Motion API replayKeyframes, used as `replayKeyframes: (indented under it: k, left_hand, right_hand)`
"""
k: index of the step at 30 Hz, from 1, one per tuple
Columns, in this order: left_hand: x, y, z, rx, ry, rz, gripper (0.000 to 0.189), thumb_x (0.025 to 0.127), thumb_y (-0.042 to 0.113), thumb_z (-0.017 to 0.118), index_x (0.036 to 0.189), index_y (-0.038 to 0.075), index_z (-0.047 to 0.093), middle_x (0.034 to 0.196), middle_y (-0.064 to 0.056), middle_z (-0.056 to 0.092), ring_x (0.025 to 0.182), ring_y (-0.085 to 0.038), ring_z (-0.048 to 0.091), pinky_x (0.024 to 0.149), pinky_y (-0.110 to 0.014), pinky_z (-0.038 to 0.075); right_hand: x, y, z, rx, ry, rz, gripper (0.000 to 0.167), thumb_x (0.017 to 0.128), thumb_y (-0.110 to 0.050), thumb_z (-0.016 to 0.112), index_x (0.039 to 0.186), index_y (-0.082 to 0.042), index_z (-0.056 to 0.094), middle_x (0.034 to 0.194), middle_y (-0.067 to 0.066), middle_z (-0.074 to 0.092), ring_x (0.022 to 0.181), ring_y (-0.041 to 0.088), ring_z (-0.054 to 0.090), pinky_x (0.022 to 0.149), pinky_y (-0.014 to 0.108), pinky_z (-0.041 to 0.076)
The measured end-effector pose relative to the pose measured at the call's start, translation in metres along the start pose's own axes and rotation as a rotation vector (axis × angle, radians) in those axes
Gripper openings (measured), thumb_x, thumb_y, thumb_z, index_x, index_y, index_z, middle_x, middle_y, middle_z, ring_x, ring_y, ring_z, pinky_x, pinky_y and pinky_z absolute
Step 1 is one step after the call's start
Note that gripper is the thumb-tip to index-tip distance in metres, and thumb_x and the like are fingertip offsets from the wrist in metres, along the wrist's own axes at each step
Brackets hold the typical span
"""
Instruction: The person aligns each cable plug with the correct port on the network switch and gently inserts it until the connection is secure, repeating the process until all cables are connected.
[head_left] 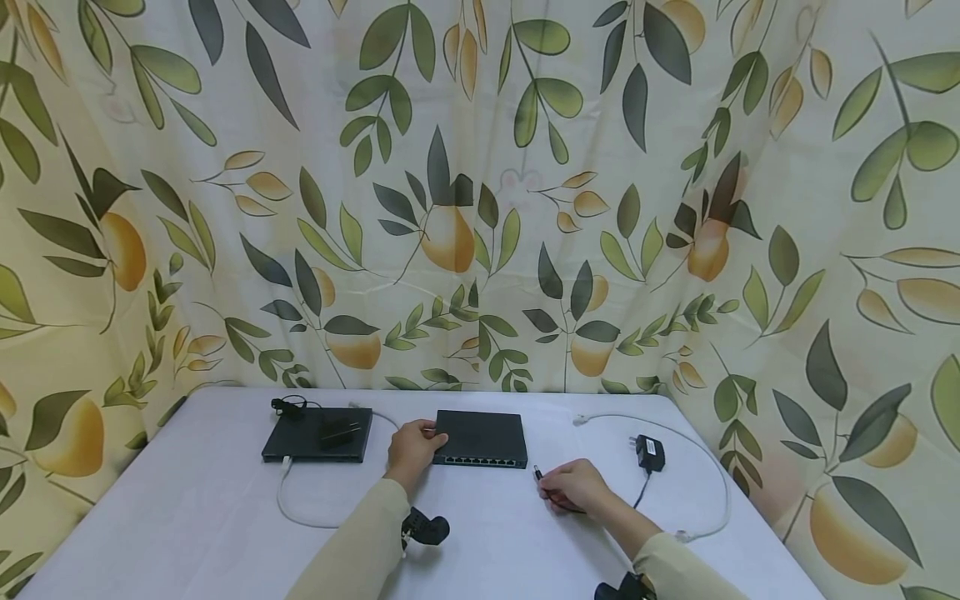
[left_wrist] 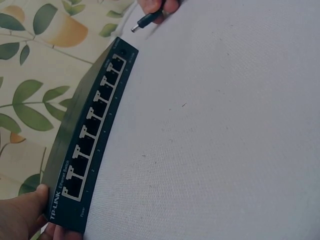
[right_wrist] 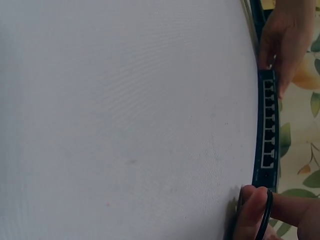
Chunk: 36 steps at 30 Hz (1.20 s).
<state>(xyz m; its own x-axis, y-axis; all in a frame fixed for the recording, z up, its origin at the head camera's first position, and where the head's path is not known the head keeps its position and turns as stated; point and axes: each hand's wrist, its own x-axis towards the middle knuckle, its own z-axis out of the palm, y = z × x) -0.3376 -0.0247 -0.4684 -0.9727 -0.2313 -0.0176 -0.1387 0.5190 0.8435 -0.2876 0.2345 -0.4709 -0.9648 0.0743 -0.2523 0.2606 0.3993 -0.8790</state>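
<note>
A black TP-LINK Ethernet switch (head_left: 483,435) lies on the table with its row of ports facing me. My left hand (head_left: 411,450) grips its left end, thumb on top and fingers underneath, as the left wrist view shows. Just off the switch's right end, my right hand (head_left: 576,486) pinches a black barrel power plug (left_wrist: 147,20). The plug's metal tip points toward the switch, with a gap between it and the round power socket (left_wrist: 123,52) beside the ports. From the plug, a thin black cord (right_wrist: 269,212) runs past my right hand to a black power adapter (head_left: 649,454).
At the left, a second black box (head_left: 277,442) has dark items on top and a white cable (head_left: 282,500) in its front. Another white cable (head_left: 726,492) curves across the right side of the white-covered table (head_left: 187,517). A patterned curtain (head_left: 480,317) hangs behind.
</note>
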Motion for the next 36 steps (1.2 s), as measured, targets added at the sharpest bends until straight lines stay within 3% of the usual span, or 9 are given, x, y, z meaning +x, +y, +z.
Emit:
replayKeyframes:
  k: [7,22,36]
  left_hand:
    - [0.001,-0.001,0.001,-0.005,0.001,0.007,0.031,0.085,0.016,0.077,0.112,0.002,0.07,0.098,-0.011,0.073,0.095,-0.028,0.066,0.086,-0.045,0.051]
    - [0.007,-0.005,0.003,-0.004,0.003,0.007,0.03,0.084,0.017,0.078,0.111,0.003,0.071,0.098,-0.01,0.073,0.094,-0.027,0.066,0.087,-0.045,0.05]
    - [0.01,-0.006,0.005,-0.014,-0.01,-0.022,0.032,0.085,0.017,0.077,0.113,0.004,0.071,0.1,-0.01,0.073,0.097,-0.027,0.065,0.089,-0.045,0.051]
  right_hand:
    - [-0.002,-0.003,0.007,0.025,-0.044,0.003,0.012,0.088,-0.001,0.066,0.092,0.009,0.071,0.067,0.004,0.069,0.052,0.008,0.058,0.053,0.02,0.053]
    - [0.002,-0.009,0.024,0.053,-0.049,-0.01,0.013,0.087,0.0,0.066,0.093,0.011,0.071,0.067,0.005,0.069,0.052,0.008,0.058,0.052,0.021,0.054]
    - [0.004,-0.01,0.027,0.061,-0.047,0.006,0.013,0.087,0.0,0.065,0.091,0.011,0.071,0.066,0.005,0.069,0.05,0.006,0.058,0.051,0.017,0.052]
